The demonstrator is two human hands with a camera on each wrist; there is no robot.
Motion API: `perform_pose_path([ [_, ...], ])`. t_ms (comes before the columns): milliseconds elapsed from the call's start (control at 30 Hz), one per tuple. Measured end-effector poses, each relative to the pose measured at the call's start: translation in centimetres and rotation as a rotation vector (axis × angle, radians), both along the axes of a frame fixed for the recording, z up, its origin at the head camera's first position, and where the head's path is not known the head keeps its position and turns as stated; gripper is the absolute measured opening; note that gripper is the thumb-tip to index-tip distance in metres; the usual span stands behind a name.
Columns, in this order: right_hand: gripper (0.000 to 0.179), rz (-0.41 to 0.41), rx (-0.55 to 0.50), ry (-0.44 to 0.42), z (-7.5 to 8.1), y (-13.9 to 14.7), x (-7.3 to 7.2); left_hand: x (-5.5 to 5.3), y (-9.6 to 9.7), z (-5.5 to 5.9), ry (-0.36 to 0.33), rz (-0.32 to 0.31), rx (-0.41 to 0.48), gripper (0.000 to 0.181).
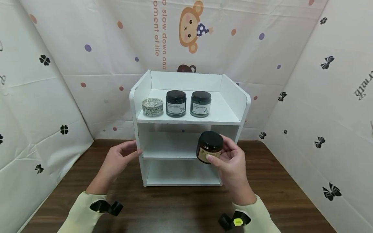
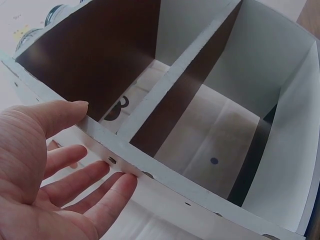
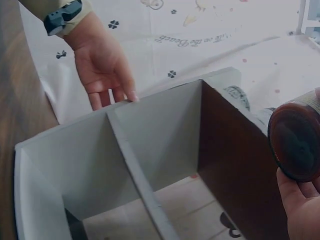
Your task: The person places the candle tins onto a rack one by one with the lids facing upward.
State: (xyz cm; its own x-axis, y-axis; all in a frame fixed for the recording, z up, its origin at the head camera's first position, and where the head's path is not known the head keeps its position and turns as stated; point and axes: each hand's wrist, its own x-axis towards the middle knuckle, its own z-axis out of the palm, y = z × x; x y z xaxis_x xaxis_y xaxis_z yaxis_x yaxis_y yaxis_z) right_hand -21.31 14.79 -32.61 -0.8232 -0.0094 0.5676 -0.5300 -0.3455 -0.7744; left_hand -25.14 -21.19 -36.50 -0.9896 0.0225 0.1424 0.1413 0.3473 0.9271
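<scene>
In the head view my right hand (image 1: 233,160) grips a dark amber jar (image 1: 209,147) with a black lid and a tan label, held in front of the shelf's middle level. The right wrist view shows the jar's dark underside (image 3: 299,142), with fingers beneath it. My left hand (image 1: 120,158) rests against the left side panel of the white shelf (image 1: 169,149). In the left wrist view, the left thumb (image 2: 70,112) lies at the panel's front edge and the fingers are along its outer face. Those fingers are fairly straight and hold no loose item.
On the shelf's top level stand a round patterned tin (image 1: 152,107) and two dark candle jars, one in the middle (image 1: 176,104) and one on the right (image 1: 200,104). The shelf stands on a dark wooden table (image 1: 175,207). Printed white cloth (image 1: 102,48) hangs behind and at both sides.
</scene>
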Motion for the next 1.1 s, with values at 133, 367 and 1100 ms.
perform_pose_path([
  [133,0.058,-0.051,0.01,0.0,1.0,0.3,-0.1,0.1,0.0,0.0,-0.005,-0.001,0.0,0.063],
  [367,0.059,-0.094,-0.029,0.033,2.5,0.7,-0.6,0.1,0.0,0.0,-0.014,-0.007,0.001,0.064],
  [1100,0.063,-0.288,0.031,0.211,6.3,1.8,-2.4,0.1,0.0,0.0,-0.002,-0.009,0.007,0.062],
])
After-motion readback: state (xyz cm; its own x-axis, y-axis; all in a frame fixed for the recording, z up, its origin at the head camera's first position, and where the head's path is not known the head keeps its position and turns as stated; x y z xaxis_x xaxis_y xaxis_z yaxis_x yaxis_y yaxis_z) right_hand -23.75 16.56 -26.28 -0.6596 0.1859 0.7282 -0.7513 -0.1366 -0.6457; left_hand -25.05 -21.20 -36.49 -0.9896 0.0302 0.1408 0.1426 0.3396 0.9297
